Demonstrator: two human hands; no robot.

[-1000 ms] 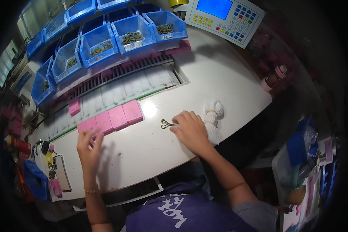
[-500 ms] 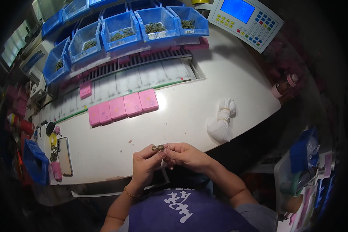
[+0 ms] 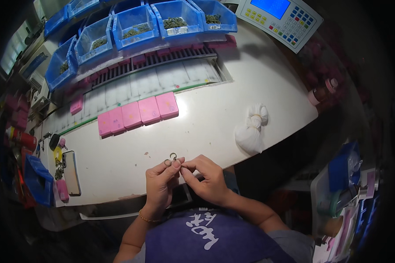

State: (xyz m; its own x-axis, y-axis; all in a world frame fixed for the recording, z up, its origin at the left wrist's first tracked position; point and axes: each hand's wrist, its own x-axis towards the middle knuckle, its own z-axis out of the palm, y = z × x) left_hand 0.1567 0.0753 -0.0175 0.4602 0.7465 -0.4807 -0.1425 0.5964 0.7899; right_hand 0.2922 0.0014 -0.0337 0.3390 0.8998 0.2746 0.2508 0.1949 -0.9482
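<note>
Close to the front edge of the white table, my left hand [image 3: 161,177] pinches a small brass-coloured metal piece [image 3: 173,156] with two open loops poking up past the thumb and fingertips. My right hand [image 3: 206,177] meets it, its thumb and index finger closed right beside the left thumb tip. What those right fingers hold, if anything, is too small and hidden to tell. Beyond my hands lies a row of several pink blocks [image 3: 131,115], side by side along the green edge of a pale belt [image 3: 149,83].
Several blue bins [image 3: 135,40] with greenish-grey small pieces stand at the back. A tied white cloth bundle [image 3: 250,136] lies to the right, a keypad panel [image 3: 281,19] behind it. On the left are a phone [image 3: 71,173] and one pink block [image 3: 76,105] on the belt.
The metal piece's loops now stand up clear of my fingertips; before, it lay across them. The single pink block and the belt's coloured dots have moved left.
</note>
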